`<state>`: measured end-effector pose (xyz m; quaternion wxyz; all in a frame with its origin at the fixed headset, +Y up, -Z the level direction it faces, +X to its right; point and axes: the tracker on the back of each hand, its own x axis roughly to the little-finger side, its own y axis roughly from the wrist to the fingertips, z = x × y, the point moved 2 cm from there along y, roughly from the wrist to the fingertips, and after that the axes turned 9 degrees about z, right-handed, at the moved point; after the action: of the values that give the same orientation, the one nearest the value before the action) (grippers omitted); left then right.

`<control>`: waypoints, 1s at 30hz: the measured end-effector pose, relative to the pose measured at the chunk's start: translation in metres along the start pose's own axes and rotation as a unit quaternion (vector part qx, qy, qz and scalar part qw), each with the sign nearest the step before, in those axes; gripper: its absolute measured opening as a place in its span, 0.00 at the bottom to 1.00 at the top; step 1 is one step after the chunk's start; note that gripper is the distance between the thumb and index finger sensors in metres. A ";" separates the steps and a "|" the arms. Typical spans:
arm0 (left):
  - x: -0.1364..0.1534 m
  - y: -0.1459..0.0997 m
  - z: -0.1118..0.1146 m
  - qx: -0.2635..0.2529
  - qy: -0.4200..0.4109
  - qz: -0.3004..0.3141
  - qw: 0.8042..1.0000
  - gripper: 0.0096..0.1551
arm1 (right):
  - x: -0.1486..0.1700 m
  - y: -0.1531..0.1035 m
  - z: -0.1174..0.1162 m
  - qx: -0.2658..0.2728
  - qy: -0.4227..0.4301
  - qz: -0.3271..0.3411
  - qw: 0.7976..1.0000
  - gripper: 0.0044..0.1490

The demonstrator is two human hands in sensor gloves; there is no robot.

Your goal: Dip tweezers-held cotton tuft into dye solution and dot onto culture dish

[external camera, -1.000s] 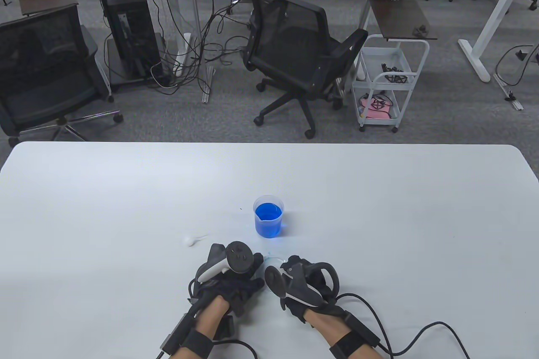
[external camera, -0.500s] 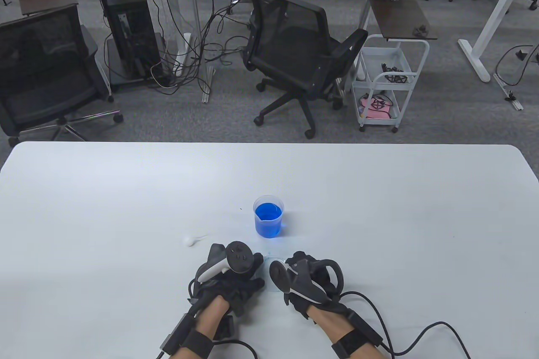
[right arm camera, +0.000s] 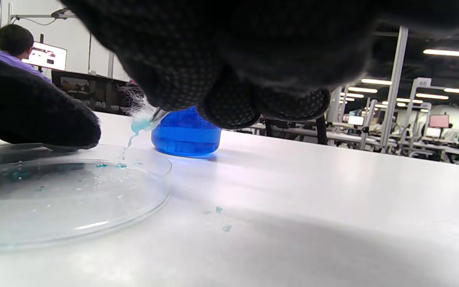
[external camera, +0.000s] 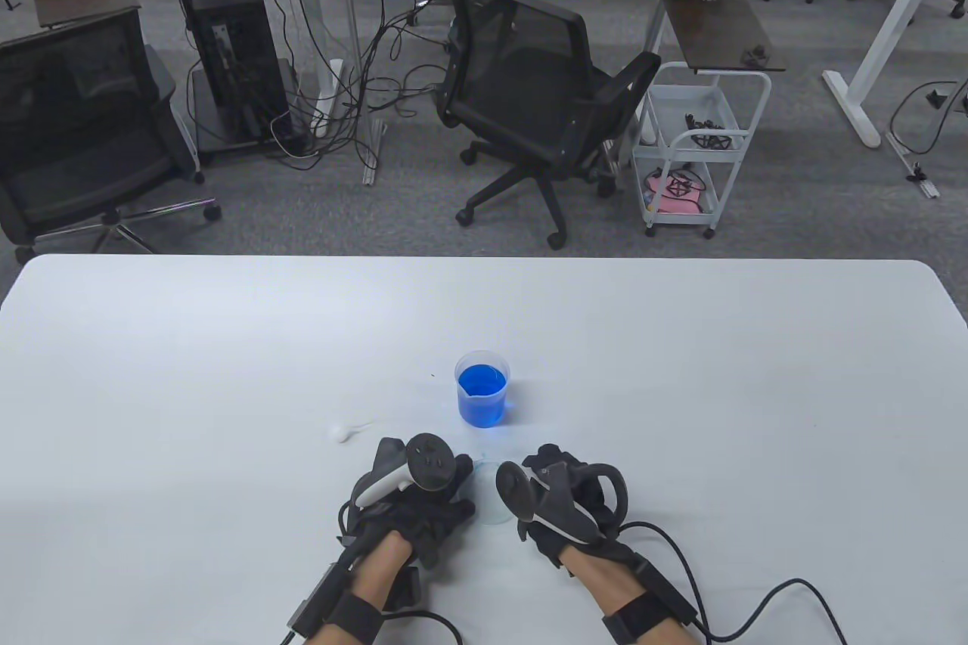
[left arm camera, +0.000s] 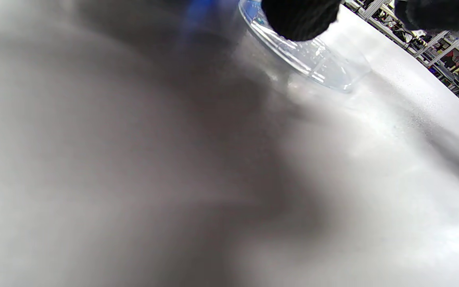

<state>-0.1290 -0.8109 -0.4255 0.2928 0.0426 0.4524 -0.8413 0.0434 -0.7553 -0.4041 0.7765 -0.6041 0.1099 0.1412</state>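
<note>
A clear beaker of blue dye (external camera: 482,392) stands on the white table (external camera: 227,342). The clear culture dish (external camera: 490,503) lies between my hands. My left hand (external camera: 454,486) rests on the dish's left rim; a fingertip (left arm camera: 299,18) presses on the dish (left arm camera: 313,59). My right hand (external camera: 538,469) grips the tweezers (right arm camera: 158,114), whose tip pinches a pale-blue wet cotton tuft (right arm camera: 141,122) just above the dish (right arm camera: 66,199), with a thin strand hanging down to it. Blue dots (right arm camera: 110,164) lie in the dish. The beaker (right arm camera: 185,137) stands right behind.
A spare white cotton tuft (external camera: 342,431) lies on the table left of the beaker. Small blue drips (right arm camera: 219,209) mark the table right of the dish. Glove cables (external camera: 756,600) trail at the lower right. Chairs and a cart stand beyond the far edge.
My right hand has shifted a little to the right and turned, uncovering more of the dish. The left hand, beaker and spare tuft have not moved.
</note>
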 end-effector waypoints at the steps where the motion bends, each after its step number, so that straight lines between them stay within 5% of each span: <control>1: 0.000 0.000 0.000 0.000 0.000 0.000 1.000 0.41 | -0.001 0.000 -0.003 -0.007 -0.003 0.003 1.000 0.25; 11: 0.000 0.000 0.000 0.001 0.000 -0.001 1.000 0.41 | -0.008 0.001 -0.021 -0.033 -0.019 0.017 0.999 0.25; 20: 0.000 0.000 -0.001 0.001 0.001 -0.004 1.000 0.41 | 0.001 -0.011 0.004 0.001 0.005 0.009 1.000 0.25; 30: 0.001 0.000 -0.002 0.001 0.002 -0.005 1.000 0.41 | -0.012 -0.011 -0.017 -0.039 -0.020 0.033 0.998 0.25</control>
<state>-0.1301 -0.8100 -0.4268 0.2876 0.0421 0.4522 -0.8432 0.0365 -0.7757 -0.3943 0.7490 -0.6273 0.1088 0.1832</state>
